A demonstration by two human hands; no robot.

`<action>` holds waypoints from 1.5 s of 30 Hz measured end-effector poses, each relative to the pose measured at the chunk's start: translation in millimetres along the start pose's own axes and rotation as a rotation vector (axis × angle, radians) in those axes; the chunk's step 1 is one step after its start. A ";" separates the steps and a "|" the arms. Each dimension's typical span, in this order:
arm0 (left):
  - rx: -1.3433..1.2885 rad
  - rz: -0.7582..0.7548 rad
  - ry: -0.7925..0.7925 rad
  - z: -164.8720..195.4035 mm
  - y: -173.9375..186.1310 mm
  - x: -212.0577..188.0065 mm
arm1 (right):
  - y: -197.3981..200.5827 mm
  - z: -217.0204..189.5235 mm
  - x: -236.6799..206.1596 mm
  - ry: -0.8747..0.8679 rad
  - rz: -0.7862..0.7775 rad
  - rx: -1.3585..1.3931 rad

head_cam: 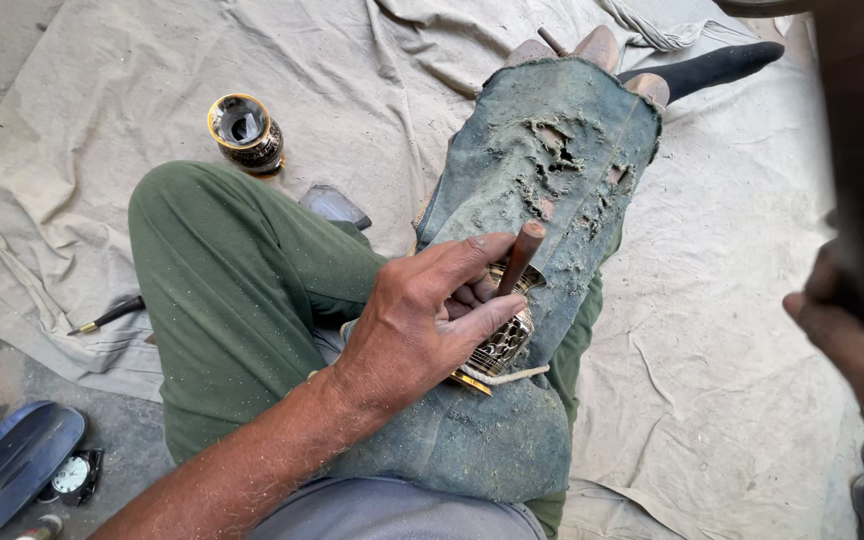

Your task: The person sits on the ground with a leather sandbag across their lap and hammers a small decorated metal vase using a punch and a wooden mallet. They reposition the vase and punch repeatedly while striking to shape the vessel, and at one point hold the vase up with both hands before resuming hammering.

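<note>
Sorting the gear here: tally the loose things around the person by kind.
Engraved metal vessels: 2 (one on the cloth, one in the left hand on the lap)
Wooden-handled tool: 1
Black-handled tool: 1
Small clock: 1
Total: 5

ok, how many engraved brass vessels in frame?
2. One brass vessel stands upright on the canvas sheet beyond the bent knee. The other vessel lies on the lap, under the left hand that holds an engraving tool. More may be hidden.
</note>
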State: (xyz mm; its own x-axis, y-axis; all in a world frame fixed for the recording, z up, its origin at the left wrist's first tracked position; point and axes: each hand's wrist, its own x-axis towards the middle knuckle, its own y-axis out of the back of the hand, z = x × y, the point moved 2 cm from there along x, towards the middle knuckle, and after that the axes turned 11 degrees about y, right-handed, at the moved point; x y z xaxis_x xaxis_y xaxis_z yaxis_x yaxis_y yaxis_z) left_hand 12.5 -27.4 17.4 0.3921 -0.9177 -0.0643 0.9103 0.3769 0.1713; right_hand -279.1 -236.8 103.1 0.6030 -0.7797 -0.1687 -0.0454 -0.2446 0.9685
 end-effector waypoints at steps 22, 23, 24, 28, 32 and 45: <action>-0.003 0.014 0.036 -4.7 -0.7 -2.0 | 0.3 -17.2 5.0 -0.082 -0.026 0.045; -0.006 0.025 0.017 -4.4 -0.3 -2.3 | 2.5 -18.5 5.5 -0.060 -0.045 0.036; -0.010 0.034 -0.002 -4.1 -0.6 -2.1 | 4.0 -20.2 5.5 -0.003 -0.088 -0.059; -0.004 0.023 0.006 -3.7 -1.9 -1.8 | 6.1 -22.8 -0.6 0.038 -0.156 -0.335; -0.039 0.022 0.065 -3.2 -1.5 -2.6 | 2.9 -26.5 1.8 -0.046 0.021 -0.012; -0.056 0.025 0.010 -1.7 -2.0 -2.7 | 18.8 -59.6 2.4 0.149 -0.174 -0.394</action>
State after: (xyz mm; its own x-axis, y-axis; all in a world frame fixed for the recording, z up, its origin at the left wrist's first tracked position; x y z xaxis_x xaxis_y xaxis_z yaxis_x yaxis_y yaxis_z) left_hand 9.9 -25.5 15.6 0.4161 -0.9066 -0.0701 0.9060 0.4068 0.1172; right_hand -231.0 -208.9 131.8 0.6840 -0.6479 -0.3352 0.3560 -0.1047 0.9286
